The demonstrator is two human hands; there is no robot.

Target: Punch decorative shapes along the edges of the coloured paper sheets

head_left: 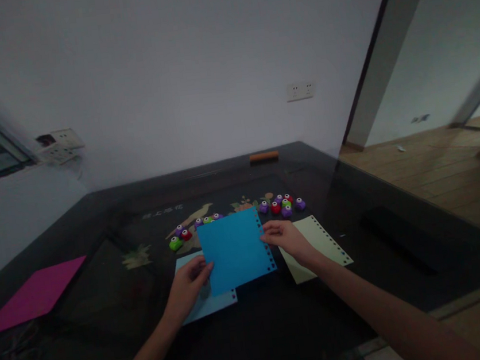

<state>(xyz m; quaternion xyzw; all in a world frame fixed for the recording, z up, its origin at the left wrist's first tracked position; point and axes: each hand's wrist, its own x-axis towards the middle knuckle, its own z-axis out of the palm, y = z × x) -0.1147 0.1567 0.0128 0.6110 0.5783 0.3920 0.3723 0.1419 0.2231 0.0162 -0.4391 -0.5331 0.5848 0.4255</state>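
Observation:
Both hands hold up a bright blue paper sheet [234, 250] with a row of punched holes along its right edge. My left hand [189, 284] grips its lower left edge, and my right hand [283, 238] pinches its right edge. Beneath it on the dark table [282, 325] lies a light blue sheet [213, 304]. A pale green sheet [320, 243] with punched holes along its edge lies under my right hand. Several small colourful hole punches sit behind the sheets, one cluster at the left [181, 237] and another at the right [281, 205].
A magenta paper sheet [34, 296] lies at the table's left edge. An orange object [263, 156] rests at the far edge by the wall. Wall sockets [300, 90] are mounted above. A wooden floor [439, 174] opens to the right of the table.

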